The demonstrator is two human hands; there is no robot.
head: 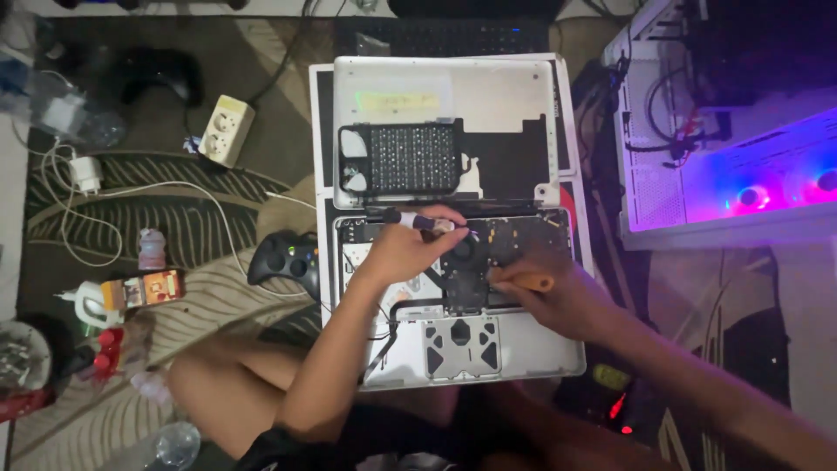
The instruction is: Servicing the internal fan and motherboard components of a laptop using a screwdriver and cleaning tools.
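Observation:
An opened silver laptop (540,353) lies bottom-up on the floor between my knees, its boards and fan exposed. My left hand (403,246) holds a small purple-and-black tool (425,221) over the fan area. My right hand (549,292) grips an orange-handled tool (526,281) resting on the dark board right of the fan. The removed bottom cover (488,92) lies just behind the laptop, with a black perforated part (411,158) on it.
A black game controller (283,259) sits left of the laptop. A white power strip (225,130), a white charger and cable (85,173) and small bottles (131,292) lie on the patterned rug to the left. A lit white computer case (724,131) stands at the right.

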